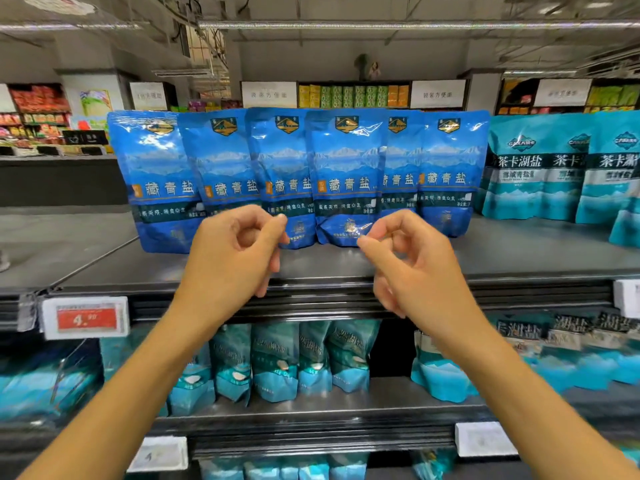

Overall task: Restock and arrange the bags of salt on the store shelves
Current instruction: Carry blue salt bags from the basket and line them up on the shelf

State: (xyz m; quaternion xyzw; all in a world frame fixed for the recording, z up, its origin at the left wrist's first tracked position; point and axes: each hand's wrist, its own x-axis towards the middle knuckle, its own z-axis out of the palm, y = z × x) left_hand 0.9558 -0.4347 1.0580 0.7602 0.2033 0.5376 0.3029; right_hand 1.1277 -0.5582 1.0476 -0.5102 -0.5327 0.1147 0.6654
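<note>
Six blue salt bags [346,174] upright in overlapping row mid-frame on top shelf [519,251], left hand [235,258] and right hand [412,268] just before them, fingers loosely curled, holding nothing, teal salt bags [540,168] at right

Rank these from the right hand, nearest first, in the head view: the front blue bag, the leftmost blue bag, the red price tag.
From the right hand:
1. Front blue bag, just above the fingertips, mid-row.
2. Leftmost blue bag, far left end of the row.
3. Red price tag, on the shelf edge, lower left.
</note>
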